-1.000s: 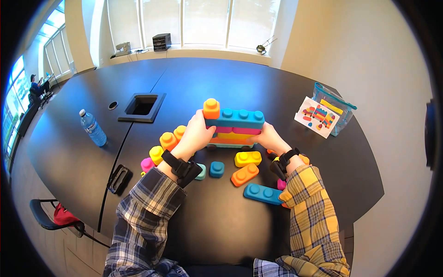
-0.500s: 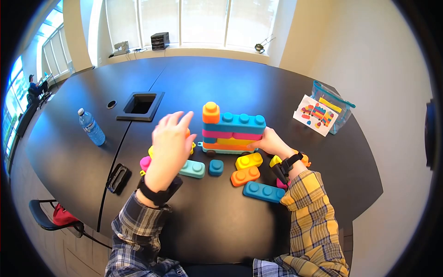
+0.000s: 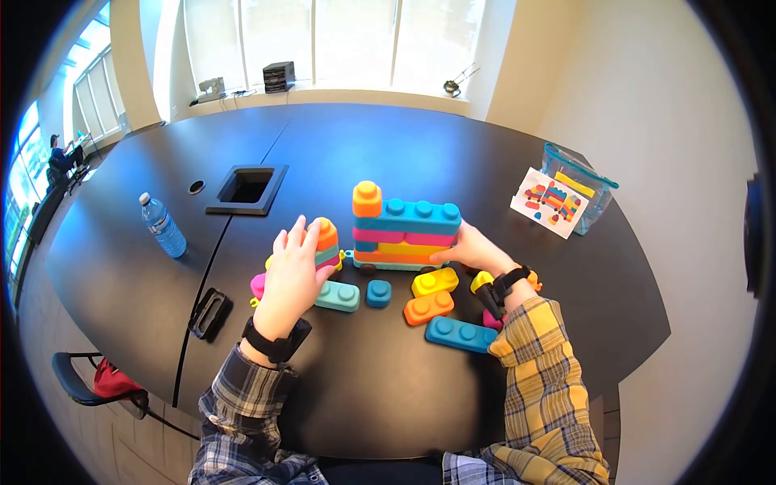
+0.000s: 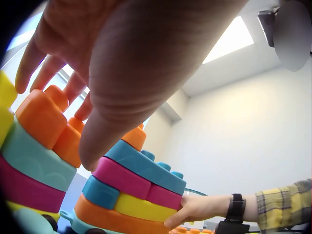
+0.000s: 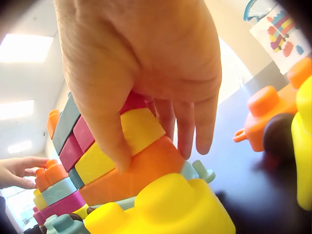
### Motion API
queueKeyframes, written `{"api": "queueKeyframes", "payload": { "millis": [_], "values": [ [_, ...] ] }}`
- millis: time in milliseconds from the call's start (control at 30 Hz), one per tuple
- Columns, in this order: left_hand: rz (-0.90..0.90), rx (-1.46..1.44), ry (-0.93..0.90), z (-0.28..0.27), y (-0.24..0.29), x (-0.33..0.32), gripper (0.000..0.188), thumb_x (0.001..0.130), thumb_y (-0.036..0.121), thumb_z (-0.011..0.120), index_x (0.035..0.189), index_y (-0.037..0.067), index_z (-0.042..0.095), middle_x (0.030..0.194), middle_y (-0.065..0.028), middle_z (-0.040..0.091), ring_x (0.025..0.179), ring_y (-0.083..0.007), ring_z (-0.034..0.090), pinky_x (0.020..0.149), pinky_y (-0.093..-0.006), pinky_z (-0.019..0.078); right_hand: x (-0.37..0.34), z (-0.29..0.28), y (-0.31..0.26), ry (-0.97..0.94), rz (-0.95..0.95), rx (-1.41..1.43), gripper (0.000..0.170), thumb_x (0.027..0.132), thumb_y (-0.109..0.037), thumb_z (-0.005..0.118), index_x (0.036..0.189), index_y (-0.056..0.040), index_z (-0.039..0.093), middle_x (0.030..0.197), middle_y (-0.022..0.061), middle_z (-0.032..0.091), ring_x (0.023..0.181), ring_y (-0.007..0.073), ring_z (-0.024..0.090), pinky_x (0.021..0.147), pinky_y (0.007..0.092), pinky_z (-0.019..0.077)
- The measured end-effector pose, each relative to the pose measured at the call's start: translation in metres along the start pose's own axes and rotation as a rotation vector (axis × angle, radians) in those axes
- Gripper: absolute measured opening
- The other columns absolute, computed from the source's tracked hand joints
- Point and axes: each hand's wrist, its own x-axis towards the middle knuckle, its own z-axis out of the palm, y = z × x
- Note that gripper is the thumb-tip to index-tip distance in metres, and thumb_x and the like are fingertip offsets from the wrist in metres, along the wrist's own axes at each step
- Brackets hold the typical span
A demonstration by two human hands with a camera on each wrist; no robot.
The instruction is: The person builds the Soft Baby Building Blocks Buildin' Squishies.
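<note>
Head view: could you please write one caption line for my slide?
On a dark table, the right hand grips a wheeled block stack; the left hand is at a second stack.

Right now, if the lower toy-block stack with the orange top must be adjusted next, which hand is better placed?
Left hand, probably: its spread grip is close to the orange-topped stack; the right hand holds the taller multicoloured block wagon.

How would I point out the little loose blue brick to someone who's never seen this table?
On the dark table, find the tall wheeled block wagon that the right hand grips. On its near side sits the small blue brick, between the pale teal bar and a yellow brick. It alone of those three has a single stud.
</note>
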Motion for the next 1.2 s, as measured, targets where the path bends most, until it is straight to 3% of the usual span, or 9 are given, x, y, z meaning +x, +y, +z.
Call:
{"api": "queueKeyframes", "payload": {
  "millis": [67, 167, 367, 533, 633, 833, 967, 1033, 1200],
  "values": [
    [0.067, 0.018, 0.075, -0.008, 0.008, -0.004, 0.080, 0.085, 0.019, 0.084, 0.155, 0.006, 0.048, 0.158, -0.0242, 0.046, 0.141, -0.0491, 0.045, 0.119, -0.0524, 0.0400, -0.006, -0.014, 0.005, 0.043, -0.034, 0.298, 0.078, 0.074, -0.013, 0.093, 0.142, -0.0042, 0.056, 0.122, 0.0147, 0.072, 0.122, 0.0283, 0.066, 0.104, 0.0392, 0.0529],
    [0.204, -0.012, 0.147, -0.028, 0.018, -0.025, 0.079, 0.083, 0.018, 0.085, 0.154, 0.008, 0.050, 0.160, -0.0217, 0.045, 0.145, -0.0489, 0.042, 0.120, -0.0534, 0.0383, -0.023, -0.055, 0.001, 0.089, 0.094, -0.316, 0.066, 0.079, -0.018, 0.091, 0.135, -0.0026, 0.059, 0.125, 0.0160, 0.072, 0.120, 0.0291, 0.068, 0.104, 0.0404, 0.0543],
    [0.299, -0.230, -0.028, -0.056, 0.042, -0.093, 0.072, 0.082, 0.015, 0.087, 0.147, 0.008, 0.057, 0.156, -0.0178, 0.051, 0.145, -0.0442, 0.045, 0.118, -0.0527, 0.0420, -0.053, -0.088, 0.035, -0.112, 0.434, -0.708, 0.054, 0.073, -0.025, 0.091, 0.119, -0.0031, 0.072, 0.113, 0.0150, 0.076, 0.108, 0.0320, 0.071, 0.095, 0.0395, 0.0580],
    [0.184, -0.320, 0.025, -0.050, 0.045, -0.121, 0.059, 0.081, 0.012, 0.086, 0.136, 0.005, 0.064, 0.125, -0.0170, 0.065, 0.117, -0.0383, 0.063, 0.100, -0.0455, 0.0534, -0.057, -0.089, 0.041, -0.202, 0.420, -0.717, 0.053, 0.071, -0.026, 0.089, 0.117, -0.0058, 0.073, 0.112, 0.0148, 0.075, 0.107, 0.0323, 0.071, 0.092, 0.0399, 0.0586],
    [0.155, -0.338, 0.034, -0.045, 0.042, -0.127, 0.054, 0.084, 0.012, 0.085, 0.133, 0.003, 0.065, 0.120, -0.0162, 0.066, 0.115, -0.0370, 0.063, 0.097, -0.0446, 0.0538, -0.061, -0.084, 0.044, -0.155, 0.412, -0.732, 0.048, 0.068, -0.021, 0.087, 0.112, -0.0060, 0.074, 0.109, 0.0170, 0.076, 0.106, 0.0351, 0.072, 0.092, 0.0405, 0.0592],
    [0.103, -0.391, 0.046, -0.044, 0.035, -0.131, 0.054, 0.084, 0.011, 0.085, 0.133, 0.004, 0.065, 0.119, -0.0159, 0.067, 0.110, -0.0361, 0.065, 0.096, -0.0439, 0.0545, -0.078, -0.095, 0.007, 0.130, 0.177, -0.670, 0.042, 0.069, -0.015, 0.084, 0.107, -0.0026, 0.072, 0.103, 0.0204, 0.074, 0.102, 0.0403, 0.071, 0.091, 0.0446, 0.0580],
    [0.101, -0.415, 0.049, -0.044, 0.034, -0.130, 0.055, 0.083, 0.008, 0.083, 0.134, 0.004, 0.065, 0.118, -0.0156, 0.069, 0.110, -0.0350, 0.067, 0.096, -0.0428, 0.0541, -0.117, -0.066, -0.052, 0.249, -0.214, -0.495, 0.046, 0.071, -0.015, 0.083, 0.114, -0.0014, 0.071, 0.105, 0.0200, 0.072, 0.098, 0.0404, 0.070, 0.087, 0.0443, 0.0575],
    [0.124, -0.431, 0.014, -0.043, 0.034, -0.131, 0.059, 0.084, 0.010, 0.084, 0.138, 0.006, 0.063, 0.120, -0.0163, 0.069, 0.112, -0.0364, 0.066, 0.097, -0.0430, 0.0537, -0.131, -0.046, -0.083, 0.209, -0.225, -0.476, 0.046, 0.074, -0.016, 0.082, 0.116, -0.0024, 0.069, 0.103, 0.0186, 0.071, 0.098, 0.0400, 0.070, 0.086, 0.0446, 0.0573],
    [0.151, -0.492, -0.156, -0.040, 0.038, -0.124, 0.073, 0.081, 0.020, 0.089, 0.146, 0.008, 0.058, 0.127, -0.0174, 0.066, 0.117, -0.0384, 0.064, 0.100, -0.0444, 0.0525, -0.158, 0.057, -0.100, -0.253, -0.338, -0.632, 0.066, 0.078, -0.023, 0.085, 0.136, 0.0009, 0.062, 0.118, 0.0182, 0.072, 0.109, 0.0361, 0.070, 0.095, 0.0436, 0.0561]
  ]
}}
